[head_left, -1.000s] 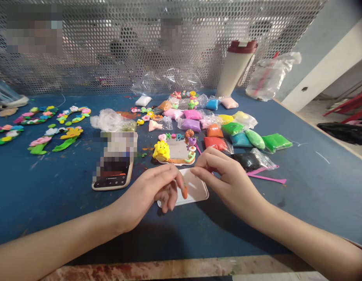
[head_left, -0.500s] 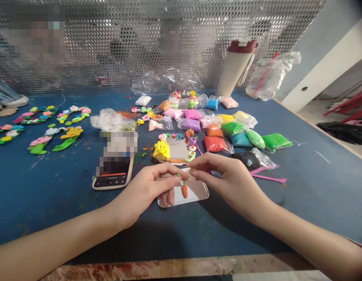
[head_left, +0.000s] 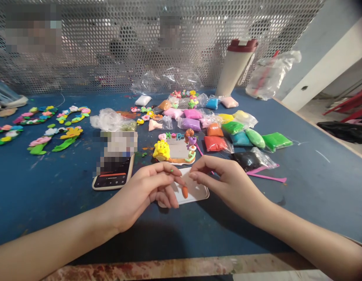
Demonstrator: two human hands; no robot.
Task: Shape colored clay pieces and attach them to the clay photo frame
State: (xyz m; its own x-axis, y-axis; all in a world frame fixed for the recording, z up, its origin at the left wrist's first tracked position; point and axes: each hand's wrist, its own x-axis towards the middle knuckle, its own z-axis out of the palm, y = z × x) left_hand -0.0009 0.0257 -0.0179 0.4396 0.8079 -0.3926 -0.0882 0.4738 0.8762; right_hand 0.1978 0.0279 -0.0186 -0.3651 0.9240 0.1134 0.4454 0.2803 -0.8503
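My left hand (head_left: 148, 187) curves over the left end of a small white plastic tray (head_left: 197, 192), and a tiny green clay piece (head_left: 171, 171) sits on its index finger. A little orange clay carrot (head_left: 184, 191) lies on the tray just beyond those fingertips. My right hand (head_left: 223, 179) hovers over the tray's far right side with its fingers curled. It holds nothing I can see, and its fingertips lie close to the carrot.
A phone (head_left: 113, 177) lies left of my hands. Ahead stand a clay plaque (head_left: 177, 152) and a yellow clay figure (head_left: 161, 151), then several clay packets (head_left: 216, 143). Clay flower garlands (head_left: 43, 140) lie left. A pink spatula (head_left: 267, 178) lies right; perforated metal screen (head_left: 110, 47) stands behind.
My hands have parted from their pinch above the tray. The tiny green piece now sits further left on my left index finger. The carrot stays on the tray.
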